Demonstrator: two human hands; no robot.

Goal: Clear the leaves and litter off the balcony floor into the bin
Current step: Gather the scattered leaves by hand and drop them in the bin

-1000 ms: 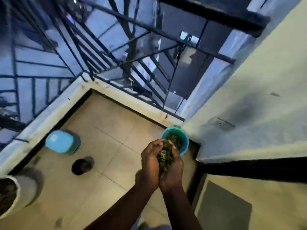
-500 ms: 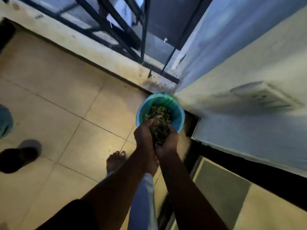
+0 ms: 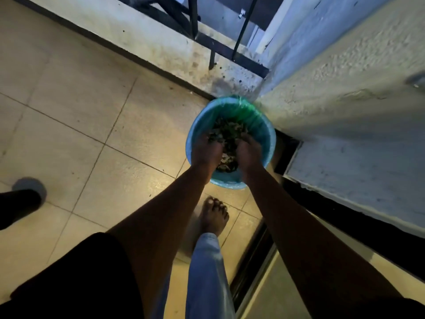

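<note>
A round blue bin [image 3: 268,134] with a green liner stands on the balcony floor in the corner by the wall. It holds a heap of dry leaves [image 3: 230,132]. Both my hands are inside its rim, backs up and a little apart. My left hand [image 3: 205,151] and my right hand [image 3: 248,150] reach down with their fingertips among the leaves. Loose leaves show in the gap between the hands. The fingers themselves are mostly hidden behind the backs of the hands.
Beige floor tiles [image 3: 80,111] spread to the left, with small dark specks near the kerb [image 3: 161,42] under the black railing [image 3: 193,17]. My bare foot [image 3: 212,215] stands just before the bin. A dark round pot [image 3: 20,201] sits at the left edge. A rough wall [image 3: 345,88] rises on the right.
My hands were pressed together round a clump of leaves above the bin. They have since lowered into the bin and moved apart, and the view has come closer to the bin.
</note>
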